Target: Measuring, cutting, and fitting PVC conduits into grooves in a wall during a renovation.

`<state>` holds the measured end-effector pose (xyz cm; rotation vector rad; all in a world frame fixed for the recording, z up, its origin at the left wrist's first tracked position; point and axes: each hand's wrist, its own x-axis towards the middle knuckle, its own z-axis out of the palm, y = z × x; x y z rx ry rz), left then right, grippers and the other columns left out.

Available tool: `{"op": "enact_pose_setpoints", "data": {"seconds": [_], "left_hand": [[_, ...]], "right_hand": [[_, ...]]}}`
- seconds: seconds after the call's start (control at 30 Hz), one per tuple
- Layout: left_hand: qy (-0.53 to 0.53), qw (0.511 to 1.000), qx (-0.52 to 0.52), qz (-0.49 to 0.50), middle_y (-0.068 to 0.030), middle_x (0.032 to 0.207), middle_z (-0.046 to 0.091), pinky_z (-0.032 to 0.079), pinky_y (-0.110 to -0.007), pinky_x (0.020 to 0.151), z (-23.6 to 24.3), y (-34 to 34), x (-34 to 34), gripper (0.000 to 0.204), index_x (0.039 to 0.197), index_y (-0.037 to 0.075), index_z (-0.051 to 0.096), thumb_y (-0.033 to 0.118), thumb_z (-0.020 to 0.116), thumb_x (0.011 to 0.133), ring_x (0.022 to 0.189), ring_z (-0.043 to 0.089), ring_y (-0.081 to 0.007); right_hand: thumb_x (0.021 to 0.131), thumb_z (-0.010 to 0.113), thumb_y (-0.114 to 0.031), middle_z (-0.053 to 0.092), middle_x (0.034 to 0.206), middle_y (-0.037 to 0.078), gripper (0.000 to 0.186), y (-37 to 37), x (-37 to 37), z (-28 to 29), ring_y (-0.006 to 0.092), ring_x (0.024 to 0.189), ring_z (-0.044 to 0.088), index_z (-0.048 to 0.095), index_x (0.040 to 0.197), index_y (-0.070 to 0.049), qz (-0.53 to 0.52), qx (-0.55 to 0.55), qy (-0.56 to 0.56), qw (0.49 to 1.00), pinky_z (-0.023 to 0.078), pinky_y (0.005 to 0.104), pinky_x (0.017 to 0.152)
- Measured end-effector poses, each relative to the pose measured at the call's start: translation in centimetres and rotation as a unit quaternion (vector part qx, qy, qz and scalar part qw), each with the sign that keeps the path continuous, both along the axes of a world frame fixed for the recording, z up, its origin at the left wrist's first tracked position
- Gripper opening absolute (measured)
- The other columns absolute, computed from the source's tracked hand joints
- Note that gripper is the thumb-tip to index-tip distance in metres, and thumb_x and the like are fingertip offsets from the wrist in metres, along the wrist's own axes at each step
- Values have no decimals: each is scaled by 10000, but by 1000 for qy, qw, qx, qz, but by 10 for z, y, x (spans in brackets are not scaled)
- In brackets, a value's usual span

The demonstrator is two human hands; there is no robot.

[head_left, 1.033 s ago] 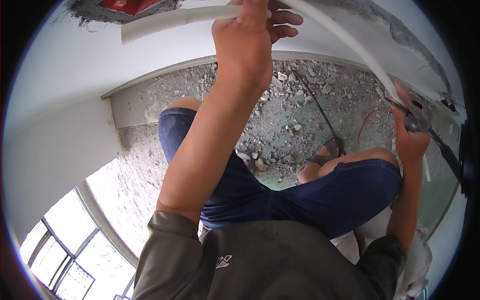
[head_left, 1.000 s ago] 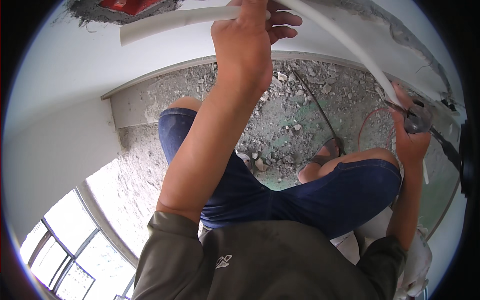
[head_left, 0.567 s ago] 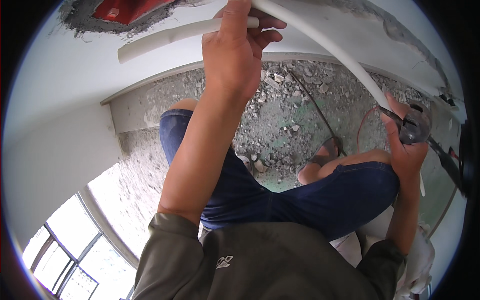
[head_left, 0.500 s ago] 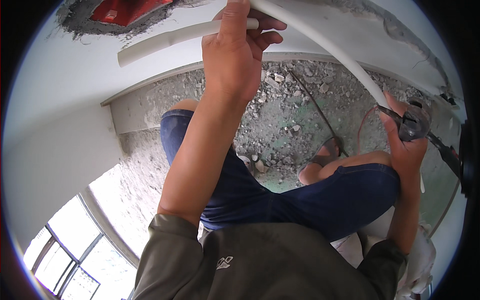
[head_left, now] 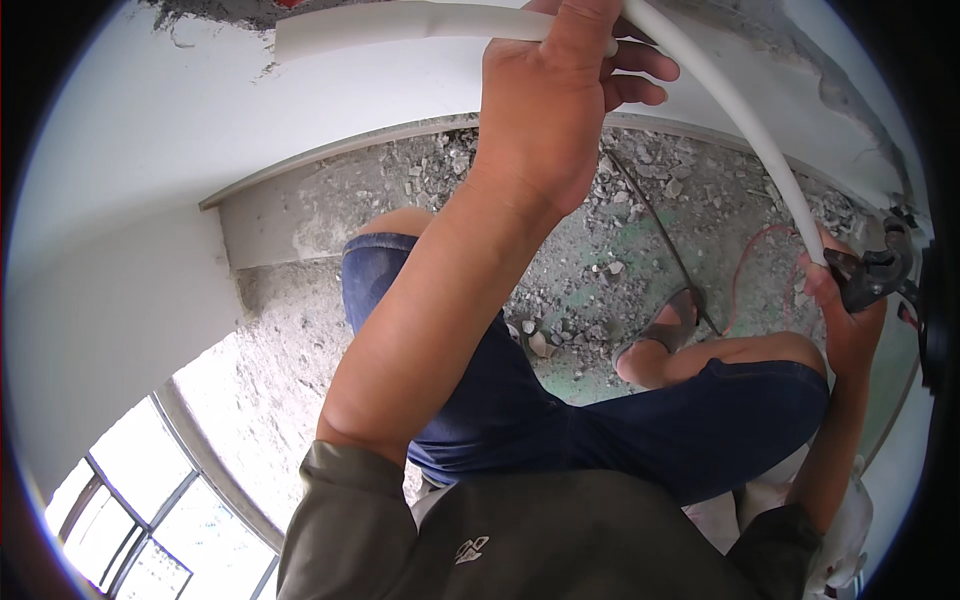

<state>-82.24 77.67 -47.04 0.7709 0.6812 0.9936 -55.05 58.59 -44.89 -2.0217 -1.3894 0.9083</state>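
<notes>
My left hand [head_left: 560, 120] is raised at the top, thumb and palm closed round white plastic pipe while some fingers stick out to the right. From its left side a shorter piece of pipe [head_left: 400, 27] reaches toward the wall. A longer white pipe [head_left: 745, 110] runs from the same hand in a curve down to the right. At that pipe's lower end my right hand [head_left: 850, 318] is closed, fingers against the pipe. A dark metal hand tool with a rounded head [head_left: 878, 275] is in the right hand too; its handles are mostly hidden.
Broken plaster and rubble [head_left: 590, 300] cover the floor between my legs. A thin dark rod [head_left: 655, 220] lies there, beside my sandalled foot [head_left: 665, 335], with a reddish cord [head_left: 740, 270] nearby. A white wall [head_left: 330, 110] rises ahead, and a window [head_left: 150, 500] is at lower left.
My left hand has moved right and slightly up with the pipes. My right hand has shifted right and down with the tool. The red wall opening has mostly left the view.
</notes>
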Motion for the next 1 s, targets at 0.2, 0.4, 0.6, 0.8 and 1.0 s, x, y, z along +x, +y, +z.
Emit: {"op": "enact_pose_setpoints", "data": {"seconds": [0.2, 0.4, 0.6, 0.8, 1.0], "left_hand": [[-37, 999, -24, -30, -93, 888, 600, 522, -283, 694, 0, 1, -1, 444, 1063, -4, 539, 432, 506, 985, 821, 622, -163], [-105, 994, 0, -19, -93, 920, 596, 526, -300, 692, -9, 4, -1, 396, 1044, 15, 539, 406, 518, 985, 835, 632, -175], [-35, 999, -15, 33, -86, 855, 603, 520, -286, 651, 0, 2, 5, 386, 980, 11, 557, 396, 579, 958, 761, 633, -174], [55, 994, -22, 92, -85, 747, 608, 514, -279, 612, 3, -2, 3, 368, 919, 3, 570, 368, 598, 952, 695, 630, -169], [1, 996, -24, 87, -84, 764, 619, 512, -286, 615, -6, 0, 3, 341, 929, 16, 576, 355, 593, 956, 726, 641, -181]], "right_hand": [[910, 614, -58, 680, 949, 95, 346, -3, -20, 17, 141, 870, 605, 610, 1252, -9, 49, 114, -182, 975, 485, 270, 794], [913, 623, -77, 687, 1004, 144, 318, 0, -26, 25, 214, 892, 630, 630, 1225, -16, 129, 156, -320, 925, 494, 304, 814], [901, 655, -83, 696, 1030, 82, 312, 1, -26, 6, 117, 891, 615, 639, 1204, -8, -24, 102, -88, 991, 483, 258, 804], [874, 686, -76, 670, 950, 21, 312, -1, -30, 8, 49, 717, 505, 651, 1175, -4, -70, 24, 51, 996, 437, 212, 669], [874, 687, -73, 693, 988, 45, 307, 4, -28, 3, 78, 749, 545, 654, 1171, -5, -21, 97, -42, 994, 463, 235, 700]]}}
